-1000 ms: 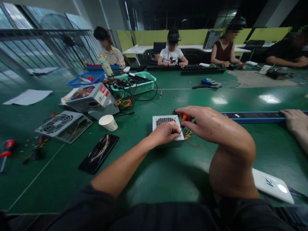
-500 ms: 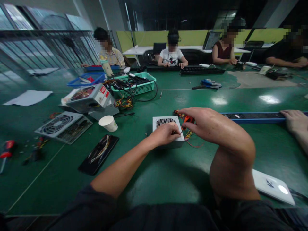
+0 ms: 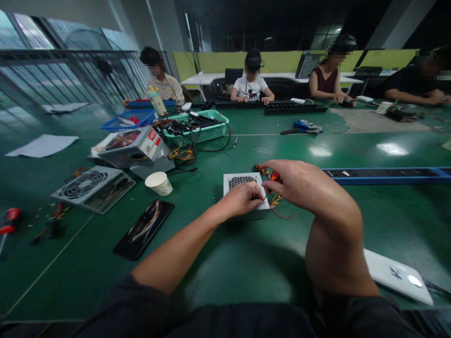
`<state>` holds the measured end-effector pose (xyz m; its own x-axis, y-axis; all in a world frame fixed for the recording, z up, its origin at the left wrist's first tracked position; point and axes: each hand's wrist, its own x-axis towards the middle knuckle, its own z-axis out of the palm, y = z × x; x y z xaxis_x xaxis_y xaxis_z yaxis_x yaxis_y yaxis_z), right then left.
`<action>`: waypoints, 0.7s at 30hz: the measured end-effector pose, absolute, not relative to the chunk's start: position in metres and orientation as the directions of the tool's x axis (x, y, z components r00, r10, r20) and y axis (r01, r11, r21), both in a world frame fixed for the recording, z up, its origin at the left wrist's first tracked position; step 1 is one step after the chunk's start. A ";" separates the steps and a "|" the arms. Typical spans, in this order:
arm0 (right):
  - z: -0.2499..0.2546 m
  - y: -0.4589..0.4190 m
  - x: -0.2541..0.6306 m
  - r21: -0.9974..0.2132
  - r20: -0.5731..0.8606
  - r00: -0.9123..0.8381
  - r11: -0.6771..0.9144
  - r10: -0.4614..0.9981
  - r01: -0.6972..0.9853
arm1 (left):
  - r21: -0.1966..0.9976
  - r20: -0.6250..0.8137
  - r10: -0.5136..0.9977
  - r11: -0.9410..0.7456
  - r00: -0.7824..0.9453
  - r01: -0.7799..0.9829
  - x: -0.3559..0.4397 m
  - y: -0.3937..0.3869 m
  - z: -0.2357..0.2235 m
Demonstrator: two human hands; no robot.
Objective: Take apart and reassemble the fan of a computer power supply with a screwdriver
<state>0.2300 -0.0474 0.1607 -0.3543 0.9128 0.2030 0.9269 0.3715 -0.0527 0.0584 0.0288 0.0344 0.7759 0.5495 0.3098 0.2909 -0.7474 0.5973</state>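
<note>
A small grey computer power supply (image 3: 242, 180) sits on the green table in front of me, its honeycomb grille facing up. My left hand (image 3: 244, 198) rests on its top with thumb and fingers pinched together near the right edge; what they pinch is too small to make out. Held in my right hand (image 3: 298, 180) is a screwdriver (image 3: 275, 178) with an orange handle. Its thin shaft slants down to the left, the tip close to my left fingertips. Coloured wires (image 3: 276, 201) come out on the right side of the power supply, partly hidden by my right hand.
Left of centre are a paper cup (image 3: 159, 183), a black phone (image 3: 143, 230), more power supplies (image 3: 93, 188) and a red screwdriver (image 3: 10, 220). Behind stands a green basket (image 3: 197, 136) of cables. A blue-edged strip (image 3: 384, 175) and a white device (image 3: 398, 277) lie right. Several people sit opposite.
Another person's hand at the right, on the blue-edged strip, has gone out of view. My right forearm has shifted slightly left; both hands stay at the power supply.
</note>
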 end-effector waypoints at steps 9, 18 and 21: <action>0.160 -0.051 0.228 -0.087 0.184 -0.451 0.471 0.874 0.878 | 0.577 0.330 0.532 -0.768 0.780 0.279 0.059 0.031 0.033; 0.160 -0.051 0.226 -0.050 0.202 -0.415 0.433 0.887 0.900 | 0.586 0.310 0.563 -0.748 0.766 0.313 0.059 0.030 0.032; 0.158 -0.052 0.228 -0.085 0.193 -0.502 0.524 0.843 0.847 | 0.570 0.329 0.538 -0.768 0.776 0.291 0.059 0.031 0.031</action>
<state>0.2283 -0.0524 0.1580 -0.5021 0.8429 0.1933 0.8473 0.5242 -0.0852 0.0595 0.0308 0.0311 0.7761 0.5382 0.3287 0.2911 -0.7681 0.5703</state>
